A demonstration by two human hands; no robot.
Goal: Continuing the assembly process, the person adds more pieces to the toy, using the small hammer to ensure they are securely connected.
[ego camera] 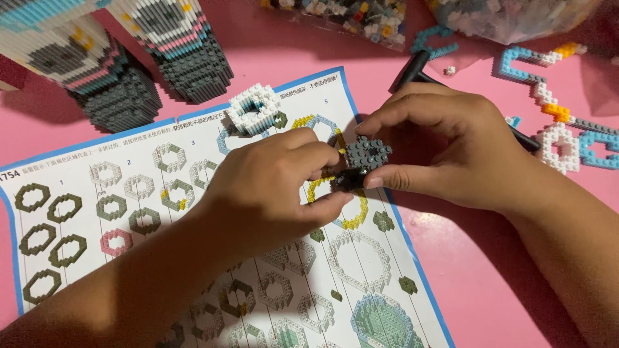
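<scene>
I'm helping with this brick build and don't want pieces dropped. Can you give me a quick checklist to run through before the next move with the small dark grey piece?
1. Small dark grey studded brick ring gripped by right hand: ok.
2. Left hand fingertips meet the ring's lower edge: ok.
3. Whether a loose brick is between the fingertips: cannot tell.
4. Printed paper instruction sheet lies flat under the hands: ok.
5. White and blue brick ring sits apart on the sheet: ok.
6. Sheet's steps under the hands readable: not ok, covered.

left hand: bare, no sleeve | right hand: bare, no sleeve
</scene>
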